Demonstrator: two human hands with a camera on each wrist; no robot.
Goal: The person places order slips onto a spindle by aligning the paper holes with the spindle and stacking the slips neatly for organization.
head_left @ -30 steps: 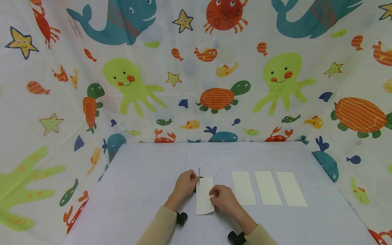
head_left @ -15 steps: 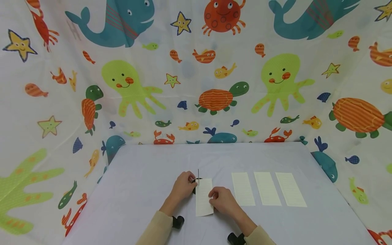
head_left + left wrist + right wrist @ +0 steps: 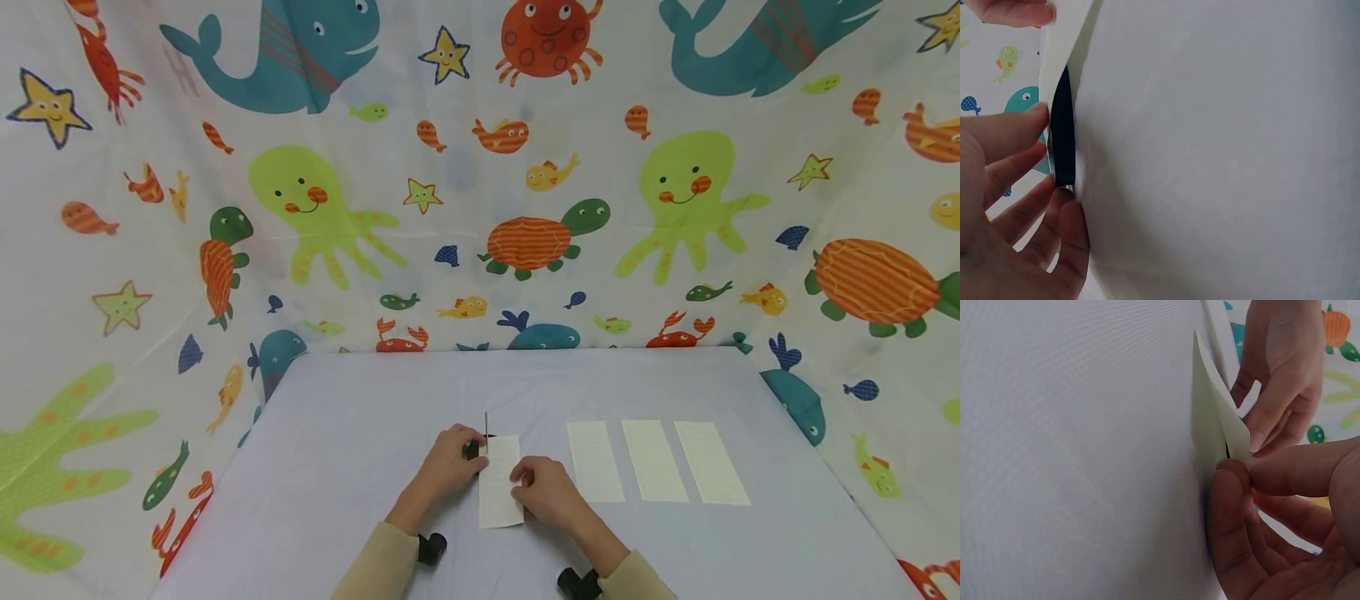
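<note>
A cream lined sheet of paper [image 3: 498, 487] lies between my two hands in the head view, its lower edge slightly raised. My left hand [image 3: 448, 460] holds its left edge, thumb against the paper. My right hand [image 3: 549, 487] pinches the right edge between thumb and fingers. Under the sheet is a flat black strip-like thing [image 3: 1064, 137], seen in the left wrist view with my left fingers at its end. A thin dark rod [image 3: 486, 423] sticks out past the sheet's top left corner. The paper hides most of this black thing, so its kind cannot be told.
Three similar cream sheets lie in a row to the right: a near one [image 3: 596, 462], a middle one [image 3: 655, 460] and a far one [image 3: 712, 463]. A white cloth covers the table [image 3: 360, 467]. A curtain [image 3: 465, 183] printed with sea animals hangs behind and at the sides.
My left hand has slid a little down the left edge, its thumb coming further onto the paper. The right hand and the paper have hardly moved.
</note>
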